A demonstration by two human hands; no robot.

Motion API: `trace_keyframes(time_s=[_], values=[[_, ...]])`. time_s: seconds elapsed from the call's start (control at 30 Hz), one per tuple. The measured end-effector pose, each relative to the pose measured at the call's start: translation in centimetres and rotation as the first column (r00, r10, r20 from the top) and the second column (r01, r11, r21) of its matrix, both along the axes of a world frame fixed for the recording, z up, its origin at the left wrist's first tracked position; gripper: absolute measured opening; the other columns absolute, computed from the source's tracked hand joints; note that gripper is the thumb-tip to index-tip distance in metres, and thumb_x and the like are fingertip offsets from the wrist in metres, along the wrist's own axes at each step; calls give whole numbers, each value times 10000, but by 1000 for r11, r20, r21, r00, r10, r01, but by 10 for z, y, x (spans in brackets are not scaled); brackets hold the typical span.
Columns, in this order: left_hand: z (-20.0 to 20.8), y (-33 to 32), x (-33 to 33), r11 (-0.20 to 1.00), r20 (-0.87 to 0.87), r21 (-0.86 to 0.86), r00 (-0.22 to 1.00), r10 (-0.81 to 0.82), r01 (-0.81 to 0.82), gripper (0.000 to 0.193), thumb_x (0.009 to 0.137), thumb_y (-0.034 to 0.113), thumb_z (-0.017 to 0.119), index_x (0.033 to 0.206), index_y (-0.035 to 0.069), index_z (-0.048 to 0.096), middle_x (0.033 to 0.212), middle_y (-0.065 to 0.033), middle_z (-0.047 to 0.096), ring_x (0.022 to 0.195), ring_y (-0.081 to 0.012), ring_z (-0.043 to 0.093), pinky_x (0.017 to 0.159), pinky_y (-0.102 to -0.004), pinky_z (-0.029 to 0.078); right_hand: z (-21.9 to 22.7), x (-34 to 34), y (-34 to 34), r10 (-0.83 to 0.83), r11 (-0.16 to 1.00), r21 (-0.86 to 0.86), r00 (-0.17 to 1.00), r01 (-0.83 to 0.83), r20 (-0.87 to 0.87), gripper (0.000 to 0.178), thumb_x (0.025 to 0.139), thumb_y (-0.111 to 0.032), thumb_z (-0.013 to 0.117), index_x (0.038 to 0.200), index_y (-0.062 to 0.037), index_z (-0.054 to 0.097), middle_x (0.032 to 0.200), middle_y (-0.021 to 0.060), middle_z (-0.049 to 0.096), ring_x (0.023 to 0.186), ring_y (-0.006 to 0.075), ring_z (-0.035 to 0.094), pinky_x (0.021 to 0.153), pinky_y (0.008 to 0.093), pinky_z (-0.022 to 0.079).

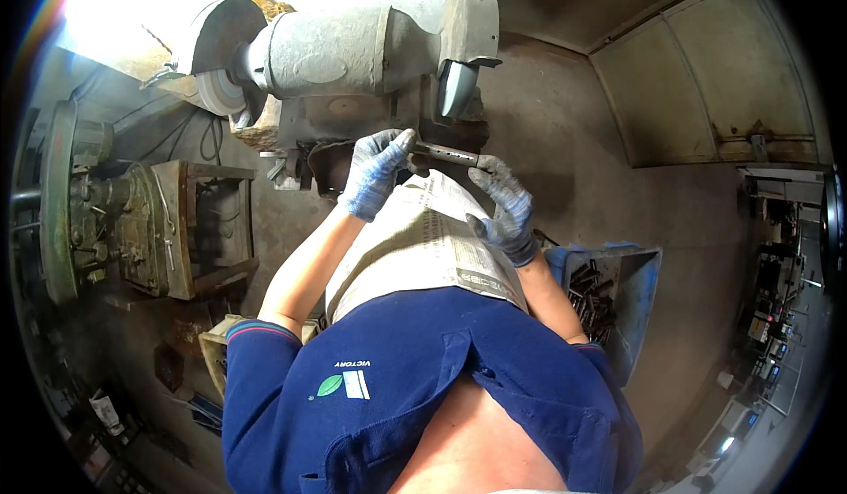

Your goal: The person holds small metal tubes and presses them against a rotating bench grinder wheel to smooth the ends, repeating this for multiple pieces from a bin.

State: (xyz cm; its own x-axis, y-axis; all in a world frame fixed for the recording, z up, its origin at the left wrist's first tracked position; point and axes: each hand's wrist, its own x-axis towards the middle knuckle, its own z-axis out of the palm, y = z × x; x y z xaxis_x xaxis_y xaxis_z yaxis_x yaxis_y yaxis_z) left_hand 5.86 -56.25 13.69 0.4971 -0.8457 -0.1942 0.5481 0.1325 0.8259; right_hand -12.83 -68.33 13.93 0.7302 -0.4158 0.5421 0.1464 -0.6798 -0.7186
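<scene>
A short dark metal tube (448, 153) with a row of small holes lies crosswise in front of me, below the bench grinder (331, 53). My left hand (375, 176), in a grey and blue work glove, is closed round the tube's left end, thumb on top. At the other end, the fingertips of my gloved right hand (507, 210) touch or nearly touch the tube. That hand's thumb stands well apart from its fingers, and nothing lies in its palm. The grinder's right wheel (457, 88) is just above the tube; its left wheel (221, 93) sits farther off.
Printed paper or sacking (423, 229) covers my lap. A blue crate (651, 287) holding several dark metal tubes (589, 300) stands by my right arm. Beside my left elbow is a pale crate (212, 348). An old green machine (132, 229) occupies the left side; metal panels (697, 79) stand far right.
</scene>
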Motion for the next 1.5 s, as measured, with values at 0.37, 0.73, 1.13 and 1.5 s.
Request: trace_keyframes(time_s=[0.37,0.73,1.13,1.5], values=[[-21,-15,2,998,73,47,996,49,-53,133,838,145,662,823,16,635,680,-6,603,574,-48,523,521,-192,425,-9,6,-6,-7,993,114,1000,6,6,375,832,-265,647,1077,19,638,1185,176,561,1108,293,549,973,372,402],[-50,-28,10,995,86,95,996,20,-28,125,860,53,611,957,-25,616,826,-75,656,705,-131,640,634,-255,543,-32,21,-22,-120,991,57,990,124,-72,231,813,-58,626,1037,-17,668,1098,132,629,1111,269,555,958,338,418],[-95,-82,2,982,-42,141,990,134,-127,97,859,45,602,909,-32,631,811,-111,666,699,-184,657,573,-286,547,-92,29,-72,-50,838,539,996,85,-80,185,896,-3,513,1033,48,625,1054,129,615,969,218,606,924,352,479],[-97,-56,33,940,85,269,977,196,-212,70,862,39,584,844,-15,626,733,-104,657,592,-162,633,537,-282,538,-111,63,-48,22,773,635,998,22,-61,213,909,-48,526,1079,48,611,1057,129,620,992,210,602,922,351,481]])
